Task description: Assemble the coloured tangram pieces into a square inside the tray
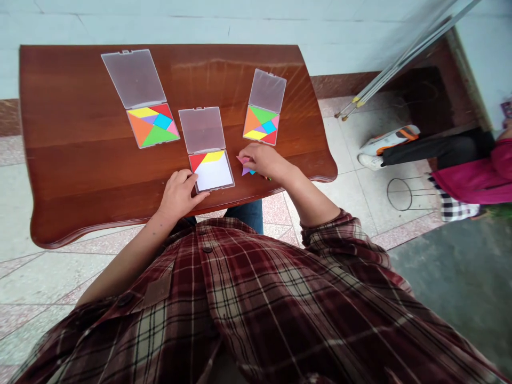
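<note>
A tangram case [230,169] lies open in front of me, its clear lid folded back. In it a red triangle [197,161] and a yellow parallelogram [214,156] sit along the top, above a bare white base. My left hand [178,194] rests at the case's lower left corner, fingers against the left side and thumb stretched along the front edge. To the right of the case, my right hand [262,161] is closed at the fingertips on a pink-purple tangram piece [241,159]. Another purple piece and a blue piece [252,172] show partly beneath it; the hand hides the rest.
Two more open tangram cases, filled with coloured pieces, lie at the back left [153,126] and back right [261,126] of the brown wooden table [80,160]. Crutches [384,77] lean by the wall. A person [460,165] sits at the right, beside a wire-framed stand [399,194].
</note>
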A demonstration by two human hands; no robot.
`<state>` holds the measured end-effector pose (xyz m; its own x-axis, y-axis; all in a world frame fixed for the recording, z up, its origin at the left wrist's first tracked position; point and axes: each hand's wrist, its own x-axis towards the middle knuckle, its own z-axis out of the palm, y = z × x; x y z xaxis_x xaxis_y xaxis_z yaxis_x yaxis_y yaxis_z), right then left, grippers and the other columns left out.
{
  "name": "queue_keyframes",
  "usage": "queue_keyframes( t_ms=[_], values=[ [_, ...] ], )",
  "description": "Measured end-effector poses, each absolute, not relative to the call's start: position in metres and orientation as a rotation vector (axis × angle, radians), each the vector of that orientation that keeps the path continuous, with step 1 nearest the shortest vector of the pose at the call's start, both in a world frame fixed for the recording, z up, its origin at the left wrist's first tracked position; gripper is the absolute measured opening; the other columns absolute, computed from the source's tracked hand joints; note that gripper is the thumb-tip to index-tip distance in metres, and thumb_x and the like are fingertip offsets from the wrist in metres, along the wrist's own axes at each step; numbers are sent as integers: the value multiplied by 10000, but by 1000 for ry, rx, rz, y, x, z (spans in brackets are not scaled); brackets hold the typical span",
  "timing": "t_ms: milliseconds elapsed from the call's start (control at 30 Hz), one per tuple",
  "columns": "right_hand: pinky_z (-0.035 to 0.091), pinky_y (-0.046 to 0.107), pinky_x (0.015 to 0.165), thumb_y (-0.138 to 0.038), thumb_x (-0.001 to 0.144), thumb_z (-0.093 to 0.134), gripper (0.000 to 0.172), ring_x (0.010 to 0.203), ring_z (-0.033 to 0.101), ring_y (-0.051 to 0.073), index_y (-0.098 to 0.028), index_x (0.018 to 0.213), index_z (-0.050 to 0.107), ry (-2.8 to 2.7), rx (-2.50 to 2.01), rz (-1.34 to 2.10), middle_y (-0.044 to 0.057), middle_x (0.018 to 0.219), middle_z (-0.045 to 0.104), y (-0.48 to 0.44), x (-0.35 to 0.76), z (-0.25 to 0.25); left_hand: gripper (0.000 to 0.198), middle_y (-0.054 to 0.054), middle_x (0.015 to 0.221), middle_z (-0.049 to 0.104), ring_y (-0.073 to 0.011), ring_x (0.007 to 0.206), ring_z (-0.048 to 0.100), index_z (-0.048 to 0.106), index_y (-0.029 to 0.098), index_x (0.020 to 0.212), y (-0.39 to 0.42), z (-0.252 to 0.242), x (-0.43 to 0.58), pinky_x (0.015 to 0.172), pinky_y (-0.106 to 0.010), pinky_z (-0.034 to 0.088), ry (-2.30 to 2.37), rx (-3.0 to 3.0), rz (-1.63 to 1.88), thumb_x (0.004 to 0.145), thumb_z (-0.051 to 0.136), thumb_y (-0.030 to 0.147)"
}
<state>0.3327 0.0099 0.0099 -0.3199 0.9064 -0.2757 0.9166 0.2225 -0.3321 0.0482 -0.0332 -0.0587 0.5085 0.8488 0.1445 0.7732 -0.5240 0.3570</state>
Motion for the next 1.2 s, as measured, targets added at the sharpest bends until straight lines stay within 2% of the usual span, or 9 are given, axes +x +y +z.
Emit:
queue_keyframes(
  t_ms=[100, 300, 567, 800, 1033, 1200],
  values=[
    [436, 299, 870, -103, 835, 571, 251, 1015, 594, 194, -147, 1060, 673, 2436, 1772, -673, 90, 1135, 649, 1, 329, 9, 435, -133, 1118, 577, -291, 983, 519, 628, 169, 1121, -34, -58, 49, 912, -449, 454, 1382, 2501, 438, 838, 629, 499],
    [443, 323, 900, -139, 933, 479, 288, 1107, 592, 229, -152, 1178, 631, 2539, 1710, -555, 112, 1223, 625, 14, 280, 6, 445, -135, 1113, 574, -293, 979, 511, 633, 163, 1131, -36, -55, 50, 918, -461, 450, 1383, 2460, 429, 837, 626, 497],
    [476, 359, 861, -195, 947, 506, 317, 1061, 632, 282, -84, 1232, 587, 2379, 1665, -306, 189, 1241, 591, 30, 243, -10, 486, -145, 1123, 580, -289, 986, 515, 629, 132, 1157, -36, -56, 50, 929, -453, 458, 1371, 2460, 428, 836, 637, 496],
    [476, 340, 854, -235, 909, 570, 306, 1055, 624, 261, -119, 1190, 598, 2390, 1663, -406, 151, 1237, 593, 25, 248, -4, 463, -132, 1105, 582, -288, 981, 513, 633, 152, 1145, -36, -54, 51, 921, -452, 461, 1373, 2469, 438, 833, 640, 494],
    [468, 341, 855, -210, 895, 574, 367, 1072, 617, 262, -105, 1246, 549, 2376, 1632, -487, 150, 1238, 620, 17, 244, 1, 476, -138, 1109, 587, -291, 979, 522, 633, 142, 1153, -36, -54, 51, 920, -451, 464, 1372, 2471, 423, 834, 640, 495],
    [454, 321, 786, -240, 876, 589, 338, 1016, 628, 248, -125, 1194, 585, 2404, 1656, -506, 139, 1199, 641, 19, 248, -6, 480, -146, 1130, 583, -296, 1000, 518, 637, 147, 1155, -36, -56, 49, 928, -451, 460, 1369, 2462, 426, 844, 623, 512]
  ],
)
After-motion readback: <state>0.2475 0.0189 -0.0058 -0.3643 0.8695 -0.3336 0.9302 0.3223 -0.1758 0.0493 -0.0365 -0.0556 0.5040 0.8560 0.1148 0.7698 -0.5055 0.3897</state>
